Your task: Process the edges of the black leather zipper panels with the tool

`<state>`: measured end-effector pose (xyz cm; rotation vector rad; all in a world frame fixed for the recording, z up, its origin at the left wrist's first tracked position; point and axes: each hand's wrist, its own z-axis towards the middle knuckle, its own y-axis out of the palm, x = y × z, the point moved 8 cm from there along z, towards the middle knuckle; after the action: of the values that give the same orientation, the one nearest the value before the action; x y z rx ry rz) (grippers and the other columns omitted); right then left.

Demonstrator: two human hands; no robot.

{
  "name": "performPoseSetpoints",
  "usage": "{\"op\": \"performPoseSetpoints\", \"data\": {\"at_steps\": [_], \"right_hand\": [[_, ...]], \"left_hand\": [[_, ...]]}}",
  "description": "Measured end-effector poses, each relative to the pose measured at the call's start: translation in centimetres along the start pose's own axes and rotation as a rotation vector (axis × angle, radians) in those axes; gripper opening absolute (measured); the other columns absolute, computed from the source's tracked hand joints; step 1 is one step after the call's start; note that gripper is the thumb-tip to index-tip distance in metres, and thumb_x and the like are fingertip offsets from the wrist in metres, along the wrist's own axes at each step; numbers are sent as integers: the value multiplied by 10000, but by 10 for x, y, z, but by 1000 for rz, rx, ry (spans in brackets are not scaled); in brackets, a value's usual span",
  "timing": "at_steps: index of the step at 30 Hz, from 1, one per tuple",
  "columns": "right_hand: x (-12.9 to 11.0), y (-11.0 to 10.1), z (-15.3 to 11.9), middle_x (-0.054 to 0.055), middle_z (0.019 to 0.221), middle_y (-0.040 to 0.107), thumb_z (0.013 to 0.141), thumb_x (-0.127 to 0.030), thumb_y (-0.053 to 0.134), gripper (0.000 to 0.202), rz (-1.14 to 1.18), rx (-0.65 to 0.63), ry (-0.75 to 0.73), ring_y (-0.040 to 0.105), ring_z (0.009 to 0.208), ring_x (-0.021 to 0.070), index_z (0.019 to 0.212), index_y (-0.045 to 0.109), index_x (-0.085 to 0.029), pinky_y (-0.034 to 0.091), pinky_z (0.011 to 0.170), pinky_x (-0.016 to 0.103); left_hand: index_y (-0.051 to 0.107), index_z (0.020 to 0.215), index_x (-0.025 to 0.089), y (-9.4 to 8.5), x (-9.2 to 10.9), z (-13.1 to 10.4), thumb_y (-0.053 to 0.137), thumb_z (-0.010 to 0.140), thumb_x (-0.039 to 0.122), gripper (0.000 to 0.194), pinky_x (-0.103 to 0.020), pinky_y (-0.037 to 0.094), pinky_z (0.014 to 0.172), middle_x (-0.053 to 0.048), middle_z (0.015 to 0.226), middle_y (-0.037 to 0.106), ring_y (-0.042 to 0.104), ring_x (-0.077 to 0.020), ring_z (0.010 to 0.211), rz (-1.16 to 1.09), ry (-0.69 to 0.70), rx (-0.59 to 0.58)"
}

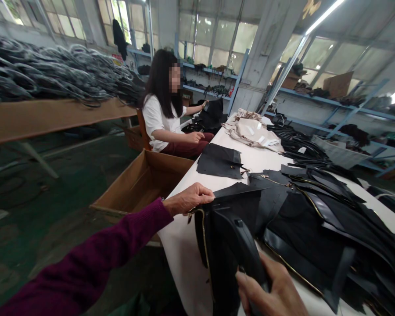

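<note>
My left hand (192,198) is closed in a pinch on the top edge of a black bag piece (206,245) at the table's near end. A gold zipper (204,232) runs down this piece, with a zipper pull (190,216) below my fingers. Low in the view, my right hand (273,287) is wrapped round a thick, curved black hand tool (242,237). The tool's far end reaches the piece close to my left fingers; its exact kind is unclear. Beside my right hand lie black bag panels (309,232) with gold zippers.
A white table (181,245) stretches away, bearing another black panel (219,160), beige cloth pieces (256,131) and black straps (303,149). An open cardboard box (131,188) stands left of it. A seated co-worker (164,109) handles black pieces. Grey loops (62,70) cover a side table.
</note>
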<state>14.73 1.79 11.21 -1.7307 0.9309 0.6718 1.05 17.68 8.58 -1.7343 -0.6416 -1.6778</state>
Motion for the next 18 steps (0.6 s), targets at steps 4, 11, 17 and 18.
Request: {"op": "performPoseSetpoints", "data": {"at_steps": [4,11,17,18], "right_hand": [[-20,-2,0,-75,429,487,758,-308,493,155,37,-7,-77,503,393,113,649,485,-198,408,417,203],[-25,-27,-1,-72,444,519,793,-348,518,234,50,102,-116,537,432,118,614,479,-202,424,469,203],[-14,-41,-22,-79,430,509,780,-345,523,240,-29,170,-71,520,416,112,588,483,-207,395,443,202],[-15,-36,-23,-79,436,510,781,-323,511,214,-33,145,-83,521,414,113,604,484,-206,401,444,204]], "left_hand": [[566,636,97,4,-2,1,600,723,372,291,-172,289,465,4,622,471,385,-51,512,-212,35,-22],[604,672,83,23,-15,2,634,715,339,262,-177,295,466,-4,608,504,413,-56,505,-331,-44,-42],[602,672,78,27,-17,5,652,692,288,216,-175,321,504,-12,637,520,444,-61,544,-409,-53,-21],[602,668,81,28,-16,5,650,692,287,214,-177,325,509,-14,641,524,448,-62,548,-406,-44,-20]]}}
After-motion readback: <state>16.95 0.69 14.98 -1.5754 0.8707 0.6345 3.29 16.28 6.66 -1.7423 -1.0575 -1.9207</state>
